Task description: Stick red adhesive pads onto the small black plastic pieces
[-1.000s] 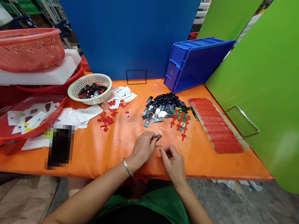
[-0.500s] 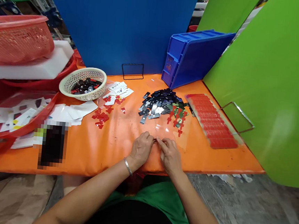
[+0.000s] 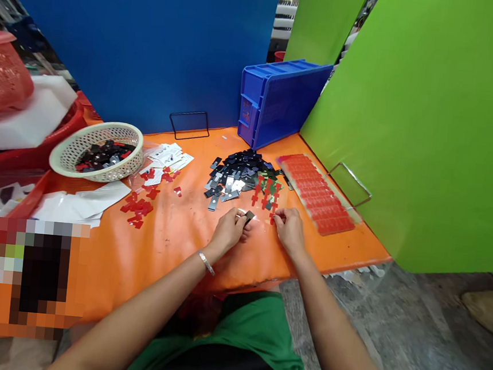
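My left hand [image 3: 228, 230], with a bracelet at its wrist, pinches a small dark flat piece [image 3: 249, 214] over the orange table. My right hand [image 3: 289, 230] is at the near end of a see-through sheet with rows of red cross-shaped stickers [image 3: 264, 203]. Its thumb and forefinger are closed at the lowest red sticker [image 3: 271, 219]. Just beyond both hands lies a heap of dark and silvery flat pieces [image 3: 241, 170], which the sticker sheet partly overlaps. Loose red pieces [image 3: 138, 207] are scattered left of my left hand.
A cream basket [image 3: 99, 123] of dark and red pieces stands at left, near white papers [image 3: 85, 199] and red baskets [image 3: 1, 80]. At right lies a stack of red sticker sheets [image 3: 321, 197]. A blue crate [image 3: 288, 105] rests on its side against the panels.
My hands have drawn apart. The left now shows the dark piece, while the right has reached forward to the red stickers. The view has turned to the right.
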The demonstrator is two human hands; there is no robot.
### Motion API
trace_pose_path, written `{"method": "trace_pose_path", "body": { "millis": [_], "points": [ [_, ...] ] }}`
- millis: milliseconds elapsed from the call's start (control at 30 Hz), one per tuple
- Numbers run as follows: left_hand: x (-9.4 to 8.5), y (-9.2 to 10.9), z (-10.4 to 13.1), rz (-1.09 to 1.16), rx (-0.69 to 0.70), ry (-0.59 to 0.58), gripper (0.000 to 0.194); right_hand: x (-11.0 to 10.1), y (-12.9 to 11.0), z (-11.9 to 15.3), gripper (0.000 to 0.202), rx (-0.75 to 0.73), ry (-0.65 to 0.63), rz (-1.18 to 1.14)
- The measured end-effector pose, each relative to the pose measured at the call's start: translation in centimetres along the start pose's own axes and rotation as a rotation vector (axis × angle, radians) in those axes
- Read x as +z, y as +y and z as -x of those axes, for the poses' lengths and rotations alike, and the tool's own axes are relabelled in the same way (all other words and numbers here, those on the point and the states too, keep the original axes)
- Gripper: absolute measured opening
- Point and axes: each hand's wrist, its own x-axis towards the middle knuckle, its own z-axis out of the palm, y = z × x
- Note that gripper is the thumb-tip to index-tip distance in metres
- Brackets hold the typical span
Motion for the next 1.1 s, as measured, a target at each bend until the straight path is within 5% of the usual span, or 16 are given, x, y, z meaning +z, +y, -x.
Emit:
{"method": "trace_pose_path", "body": {
  "millis": [300, 567, 833, 1100],
  "points": [
    [3.5, -0.2, -5.1, 0.227, 0.014, 0.003, 0.007, -0.2, 0.1, -2.2, 0.008, 0.005, -0.249, 0.131],
    [4.2, -0.1, -5.4, 0.296, 0.038, 0.036, 0.009, 0.3, -0.1, 0.0, 0.018, -0.090, -0.093, 0.171],
    [4.4, 1.3, -4.9, 0.305, -0.098, 0.102, 0.013, 0.2, 0.2, 0.4, 0.013, -0.127, -0.021, 0.067],
    [4.5, 1.3, -5.3, 0.351, -0.114, 0.101, 0.015, -1.4, 0.9, 0.1, 0.014, 0.171, 0.038, -0.443]
  ]
}}
